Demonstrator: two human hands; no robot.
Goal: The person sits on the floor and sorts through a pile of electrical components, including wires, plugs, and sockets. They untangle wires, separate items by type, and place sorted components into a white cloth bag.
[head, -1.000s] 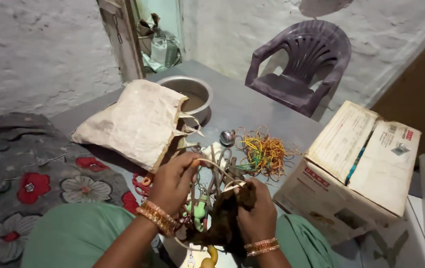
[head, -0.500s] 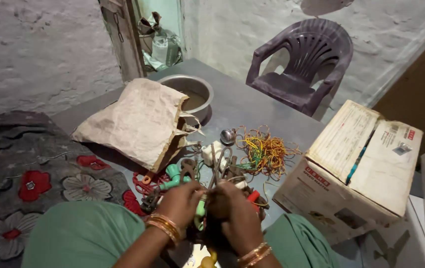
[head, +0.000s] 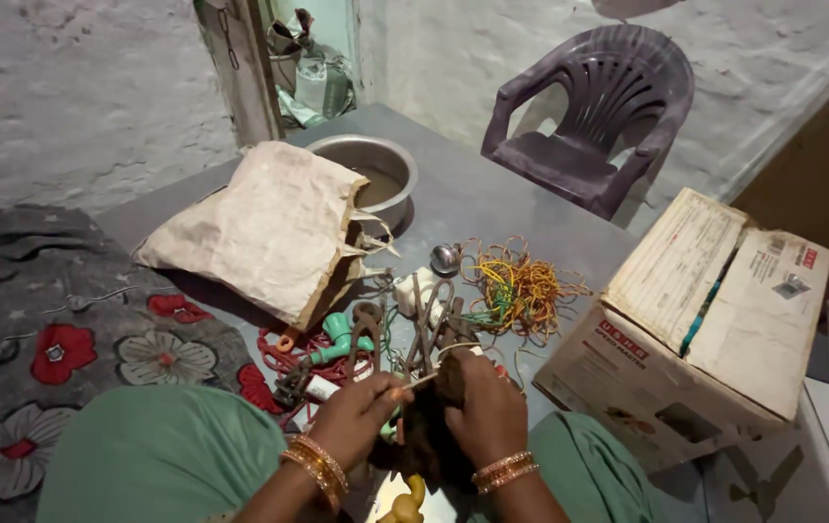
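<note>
While both hands (head: 424, 412) pinch a dark bundle (head: 424, 441) on the grey floor (head: 492, 208), a chair (head: 594, 116) stands at one o'clock by whitewashed walls (head: 75, 87).

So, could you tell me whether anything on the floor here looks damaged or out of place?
The cardboard box at the right looks battered: its top flaps are crumpled and a hole is torn in its near side. Beside it, coloured wires lie in a loose tangle, and tools are heaped in front of the hands. Nothing looks spilled.
</note>
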